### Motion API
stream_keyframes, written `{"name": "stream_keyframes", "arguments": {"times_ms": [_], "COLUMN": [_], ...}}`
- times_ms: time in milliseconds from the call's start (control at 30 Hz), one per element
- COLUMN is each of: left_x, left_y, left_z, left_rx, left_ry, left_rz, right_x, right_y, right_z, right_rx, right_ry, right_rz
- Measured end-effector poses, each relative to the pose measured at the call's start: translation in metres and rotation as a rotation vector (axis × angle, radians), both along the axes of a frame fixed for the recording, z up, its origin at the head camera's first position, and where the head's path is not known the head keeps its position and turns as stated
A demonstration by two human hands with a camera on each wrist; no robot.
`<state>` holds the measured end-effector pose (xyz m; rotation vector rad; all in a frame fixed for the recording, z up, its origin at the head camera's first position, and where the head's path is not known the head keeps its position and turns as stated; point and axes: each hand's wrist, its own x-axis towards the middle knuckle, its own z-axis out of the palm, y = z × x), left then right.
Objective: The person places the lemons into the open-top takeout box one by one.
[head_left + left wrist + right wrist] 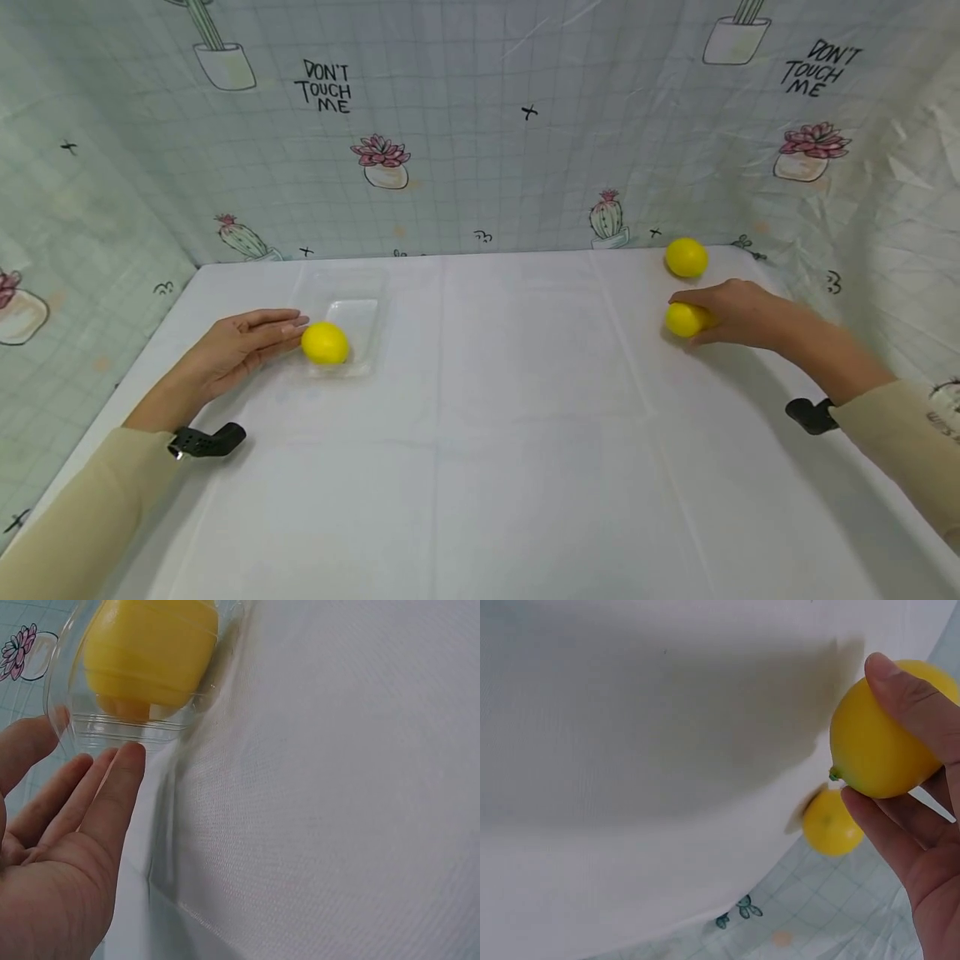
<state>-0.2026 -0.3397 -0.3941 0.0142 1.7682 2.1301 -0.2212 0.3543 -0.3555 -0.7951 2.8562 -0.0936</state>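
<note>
On the left of the table stands a clear plastic tray (360, 362) with one lemon (325, 342) in it. My left hand (243, 346) is beside the tray, fingers straight, the fingertips at its near left wall; in the left wrist view the fingers (112, 795) reach toward the tray wall below the lemon (154, 652). My right hand (742, 315) holds a second lemon (686, 319) between thumb and fingers at the right side of the table. In the right wrist view the held lemon (877, 739) shows a small green stem end. A third lemon (686, 257) lies just behind it.
A white cloth (525, 400) covers the table, with faint fold lines. Behind and at both sides hangs a printed curtain (465, 150) with cactus drawings, meeting the table's back edge near the third lemon. Dark bands (210, 440) sit at both wrists.
</note>
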Motion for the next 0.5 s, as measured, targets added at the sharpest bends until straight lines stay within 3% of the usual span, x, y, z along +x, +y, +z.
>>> {"name": "stream_keyframes", "arguments": {"times_ms": [167, 500], "left_x": [0.004, 0.006], "left_y": [0.000, -0.002], "left_z": [0.000, 0.001], "left_rx": [0.023, 0.042], "left_ry": [0.005, 0.015], "left_rz": [-0.013, -0.021], "right_x": [0.001, 0.002], "right_y": [-0.006, -0.026], "right_z": [-0.005, -0.001], "right_rx": [-0.029, -0.067], "right_ry": [-0.032, 0.021], "right_rz": [-0.001, 0.041]}}
